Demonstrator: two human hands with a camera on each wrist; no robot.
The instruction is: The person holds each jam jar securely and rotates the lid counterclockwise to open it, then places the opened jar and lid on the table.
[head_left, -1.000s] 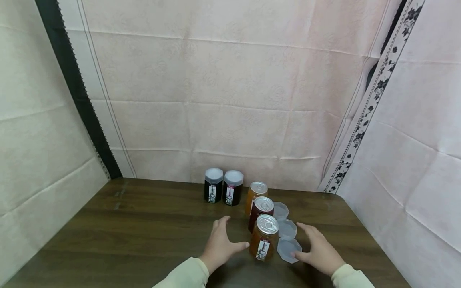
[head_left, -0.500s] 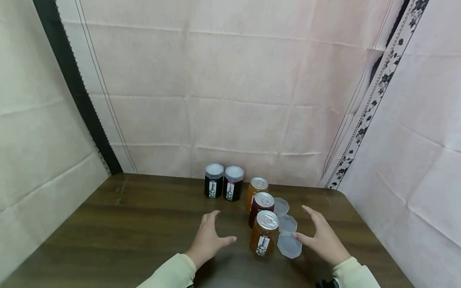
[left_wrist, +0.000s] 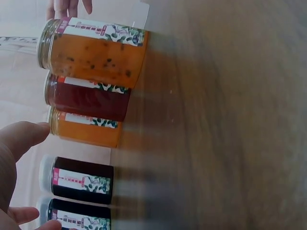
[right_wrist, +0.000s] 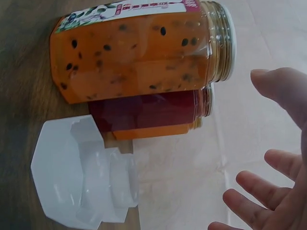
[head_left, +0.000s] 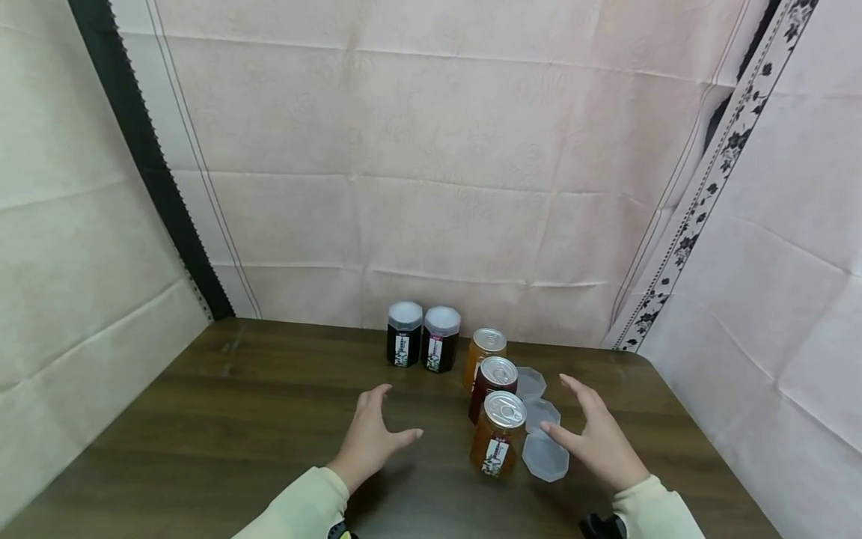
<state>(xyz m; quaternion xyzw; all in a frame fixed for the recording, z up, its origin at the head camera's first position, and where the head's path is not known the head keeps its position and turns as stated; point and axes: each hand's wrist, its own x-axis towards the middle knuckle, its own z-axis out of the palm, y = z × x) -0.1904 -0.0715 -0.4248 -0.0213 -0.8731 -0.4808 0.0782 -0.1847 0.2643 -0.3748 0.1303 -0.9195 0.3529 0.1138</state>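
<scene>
Here — front jar [head_left: 499, 438], lids [head_left: 544, 456] — between left hand [head_left: 370, 438] and right hand [head_left: 597, 440].

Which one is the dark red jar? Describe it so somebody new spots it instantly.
On the brown wood-grain table, left of three translucent lids, stands a row of jars with metal ring-pull tops. The dark red jar is the middle one, behind the speckled orange jar and in front of the far orange jar. Its deep red contents set it apart from those two.
</scene>
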